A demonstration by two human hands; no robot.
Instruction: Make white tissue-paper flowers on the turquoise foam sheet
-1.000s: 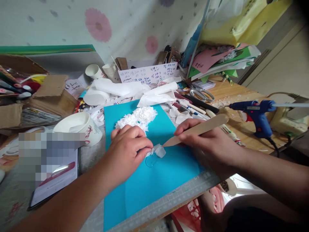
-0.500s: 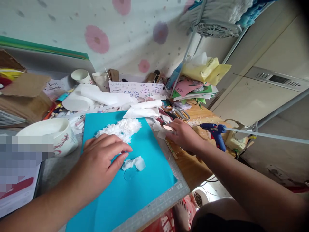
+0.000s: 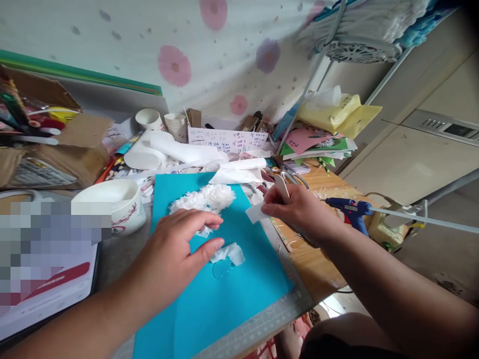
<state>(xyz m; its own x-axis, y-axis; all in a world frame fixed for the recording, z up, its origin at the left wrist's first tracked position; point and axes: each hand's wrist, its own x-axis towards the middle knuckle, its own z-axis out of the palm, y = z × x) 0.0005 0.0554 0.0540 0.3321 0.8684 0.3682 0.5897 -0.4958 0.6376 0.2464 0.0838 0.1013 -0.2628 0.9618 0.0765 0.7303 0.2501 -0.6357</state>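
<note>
My left hand (image 3: 187,244) hovers over a blue sheet (image 3: 232,299), thumb and fingers apart, with nothing between them. Just beyond it lie fluffy white paper flowers (image 3: 219,196). Near its thumb tip, a crumpled white paper piece (image 3: 234,253) rests beside a small clear ring (image 3: 221,270). Over the sheet's right edge, my right hand (image 3: 292,209) pinches a small white paper piece (image 3: 256,213) between thumb and finger. A flat wooden stick (image 3: 281,188) also sticks up from that hand.
A blue glue gun (image 3: 350,209) lies right of my right hand, with scissors (image 3: 294,175) behind. At left are a white bowl (image 3: 129,209), a screen device (image 3: 56,294) and a cardboard box (image 3: 88,137). Rolled white paper (image 3: 187,152) lies at the back.
My right hand has lifted a white paper piece and moved slightly towards the blue sheet; the stick now points up. My left thumb and fingers have spread wider. The view has shifted left.
</note>
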